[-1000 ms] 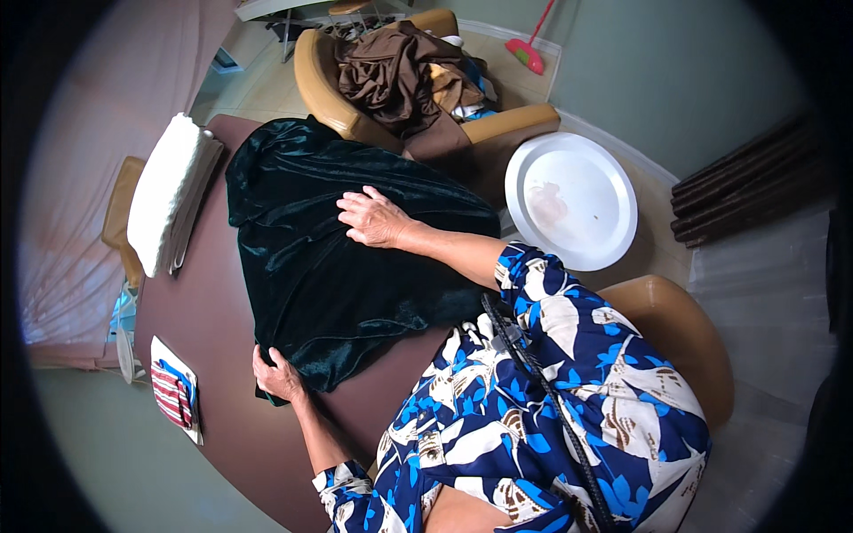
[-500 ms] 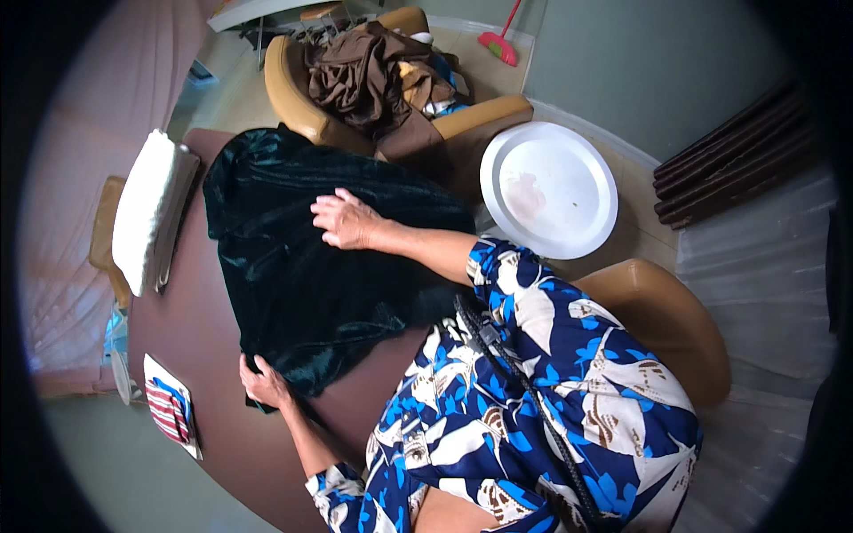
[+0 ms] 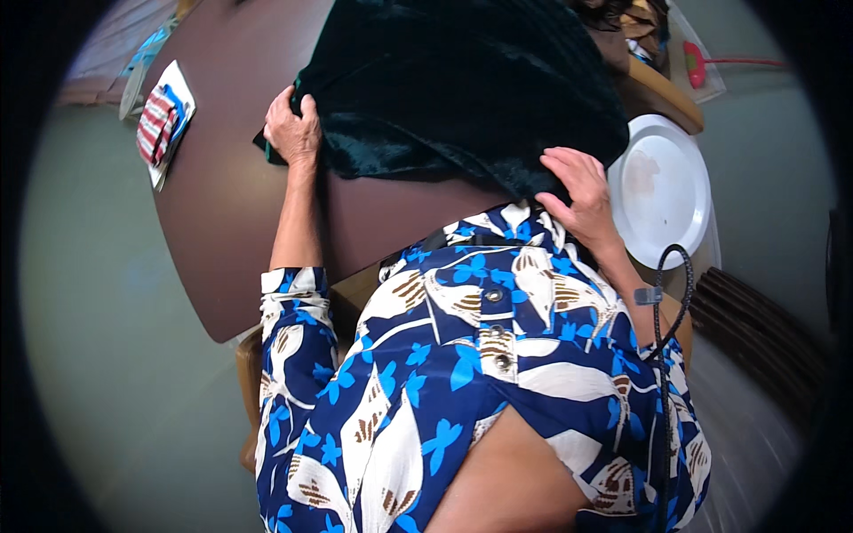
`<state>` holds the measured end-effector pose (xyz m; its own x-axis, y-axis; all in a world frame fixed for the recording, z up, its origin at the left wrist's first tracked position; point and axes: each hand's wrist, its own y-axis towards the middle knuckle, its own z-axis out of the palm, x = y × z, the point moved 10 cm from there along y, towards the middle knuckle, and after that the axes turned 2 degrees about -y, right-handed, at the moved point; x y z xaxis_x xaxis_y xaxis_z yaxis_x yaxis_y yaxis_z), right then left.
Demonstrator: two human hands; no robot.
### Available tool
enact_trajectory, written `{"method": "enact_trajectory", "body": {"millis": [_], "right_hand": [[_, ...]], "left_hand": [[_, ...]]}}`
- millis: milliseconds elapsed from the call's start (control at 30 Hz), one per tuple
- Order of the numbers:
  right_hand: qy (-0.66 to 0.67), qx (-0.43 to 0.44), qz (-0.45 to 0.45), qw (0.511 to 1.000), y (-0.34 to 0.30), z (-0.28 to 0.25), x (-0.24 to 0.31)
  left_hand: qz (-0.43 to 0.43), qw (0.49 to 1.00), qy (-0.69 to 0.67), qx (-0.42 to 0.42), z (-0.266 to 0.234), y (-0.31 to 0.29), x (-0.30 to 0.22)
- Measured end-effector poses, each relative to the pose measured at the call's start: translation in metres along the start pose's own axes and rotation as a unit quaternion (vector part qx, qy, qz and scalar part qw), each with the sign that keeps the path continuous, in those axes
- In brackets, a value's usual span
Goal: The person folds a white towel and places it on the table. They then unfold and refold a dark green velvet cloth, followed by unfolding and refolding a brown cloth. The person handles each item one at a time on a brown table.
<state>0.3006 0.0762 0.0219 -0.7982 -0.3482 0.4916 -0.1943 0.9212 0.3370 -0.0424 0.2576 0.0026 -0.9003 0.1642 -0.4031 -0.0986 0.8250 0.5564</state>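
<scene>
A dark green velvet cloth (image 3: 462, 98) is spread over the brown table (image 3: 213, 178), with soft creases along its near edge. At its left edge, my left hand (image 3: 293, 133) is closed on the border, the thumb on the cloth side. A small corner of fabric sticks out beside that wrist. My right hand (image 3: 579, 195) rests at the near right edge, fingers stretched and thumb apart, touching the cloth.
A folded striped cloth (image 3: 158, 129) lies on a white sheet at the table's left. To the right is a round white tray (image 3: 662, 186), with a tan chair arm (image 3: 662, 93) beyond it. A red broom head (image 3: 694, 65) is on the floor. A black braided cord (image 3: 662, 355) hangs by my right arm.
My right hand has come back from the middle of the cloth to its near right edge. My left hand stays at the left edge. The view has turned and tilted downward.
</scene>
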Motion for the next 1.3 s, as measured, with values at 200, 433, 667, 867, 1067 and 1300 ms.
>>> {"method": "enact_trajectory", "body": {"millis": [200, 433, 667, 867, 1067, 1300], "right_hand": [[-0.002, 0.027, 0.061, 0.998, -0.018, 0.009, -0.005], [-0.01, 0.027, 0.044, 0.999, -0.019, 0.014, -0.005], [-0.017, -0.116, 0.014, 0.993, -0.016, 0.009, -0.007], [0.006, -0.116, 0.028, 0.993, -0.008, 0.005, -0.01], [0.046, -0.084, 0.059, 0.994, -0.004, -0.003, -0.003], [0.509, 0.218, 0.152, 0.819, 0.003, 0.076, 0.039]], "left_hand": [[-0.086, 0.969, -0.193, -0.129, -0.08, -0.036, 0.007], [-0.49, 0.717, -0.453, 0.204, -0.024, -0.153, -0.013], [-0.502, 0.608, -0.492, 0.368, 0.031, -0.151, -0.069], [-0.508, 0.446, -0.585, 0.449, 0.06, -0.139, -0.13], [-0.586, 0.412, -0.644, 0.268, 0.087, -0.127, -0.151], [-0.508, 0.408, -0.708, 0.272, 0.068, -0.074, -0.168]]}}
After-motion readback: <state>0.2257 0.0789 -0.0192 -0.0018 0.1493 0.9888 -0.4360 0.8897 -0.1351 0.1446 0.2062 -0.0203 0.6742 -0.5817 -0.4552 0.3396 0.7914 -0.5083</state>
